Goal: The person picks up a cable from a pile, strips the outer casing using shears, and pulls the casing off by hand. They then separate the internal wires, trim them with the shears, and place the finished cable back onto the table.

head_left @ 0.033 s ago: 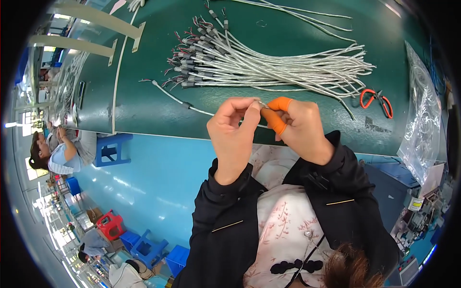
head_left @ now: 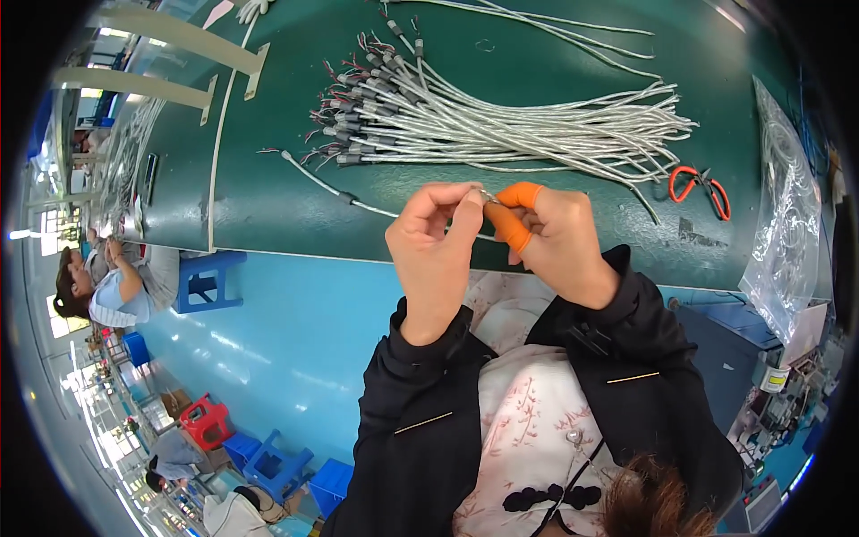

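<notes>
My left hand (head_left: pixel 437 243) and my right hand (head_left: pixel 553 240) meet over the front edge of the green table (head_left: pixel 268 210). Together they pinch one end of a thin grey cable (head_left: pixel 358 200). The cable trails left across the table to a frayed end with small coloured wires. Orange finger cots cover my right thumb and forefinger. Just behind my hands lies a big bundle of similar grey cables (head_left: pixel 501 130), their dark sleeved ends fanned out toward the left.
Red-handled cutters (head_left: pixel 700 190) lie on the table right of my hands. A clear plastic bag (head_left: pixel 789 228) hangs over the right end. A blue stool (head_left: pixel 211 279) stands below the table edge, with a seated person (head_left: pixel 100 279) further left. More stools stand on the blue floor.
</notes>
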The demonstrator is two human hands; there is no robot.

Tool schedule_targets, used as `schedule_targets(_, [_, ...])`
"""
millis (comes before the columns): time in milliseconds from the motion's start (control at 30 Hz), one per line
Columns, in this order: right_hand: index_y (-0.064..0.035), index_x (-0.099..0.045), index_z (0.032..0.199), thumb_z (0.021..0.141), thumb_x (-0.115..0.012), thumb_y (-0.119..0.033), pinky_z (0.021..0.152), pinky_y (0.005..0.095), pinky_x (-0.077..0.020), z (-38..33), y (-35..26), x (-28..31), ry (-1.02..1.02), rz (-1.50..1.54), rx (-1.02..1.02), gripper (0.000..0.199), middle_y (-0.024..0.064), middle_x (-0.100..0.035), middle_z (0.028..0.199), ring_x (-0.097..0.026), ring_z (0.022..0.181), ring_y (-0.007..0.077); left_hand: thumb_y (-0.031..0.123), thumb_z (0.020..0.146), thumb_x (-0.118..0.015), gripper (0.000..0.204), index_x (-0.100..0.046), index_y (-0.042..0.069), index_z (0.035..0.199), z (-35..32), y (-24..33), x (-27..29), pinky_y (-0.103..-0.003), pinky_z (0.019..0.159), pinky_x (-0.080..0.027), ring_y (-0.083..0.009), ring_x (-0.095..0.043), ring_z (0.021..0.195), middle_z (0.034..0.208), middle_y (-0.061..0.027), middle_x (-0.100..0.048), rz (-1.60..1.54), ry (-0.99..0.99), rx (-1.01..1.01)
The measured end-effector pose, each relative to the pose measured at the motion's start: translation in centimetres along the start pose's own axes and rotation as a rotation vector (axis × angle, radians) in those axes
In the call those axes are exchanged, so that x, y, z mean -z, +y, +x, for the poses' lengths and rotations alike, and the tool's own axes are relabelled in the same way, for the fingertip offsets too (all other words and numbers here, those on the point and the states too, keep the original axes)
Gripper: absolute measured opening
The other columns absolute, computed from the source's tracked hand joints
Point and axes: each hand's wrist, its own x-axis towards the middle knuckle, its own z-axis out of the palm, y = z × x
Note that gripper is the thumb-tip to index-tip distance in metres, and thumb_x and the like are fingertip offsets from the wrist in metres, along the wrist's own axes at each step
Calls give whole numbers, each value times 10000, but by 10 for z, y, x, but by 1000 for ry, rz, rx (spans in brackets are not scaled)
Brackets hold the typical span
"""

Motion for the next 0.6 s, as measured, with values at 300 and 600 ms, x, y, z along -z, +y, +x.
schedule_targets(300, [26, -531, 989, 887, -562, -41, 426, 217, -442, 3, 1, 4, -141, 483, -187, 126, 61, -611, 669, -578, 506, 96, -2, 854, -583, 38, -591, -32, 876, 4, 0, -4, -208, 608, -449, -63, -535, 682, 824, -34, -577, -67, 20, 58])
schedule_targets(600, [34, -507, 977, 923, -498, -44, 434, 215, -445, -1, 3, -3, -44, 580, -219, 95, 88, -614, 712, -581, 523, 102, 14, 875, -554, 58, -561, -19, 922, -2, 3, -15, -208, 596, -435, -75, -523, 674, 824, -33, -562, -335, -18, 194])
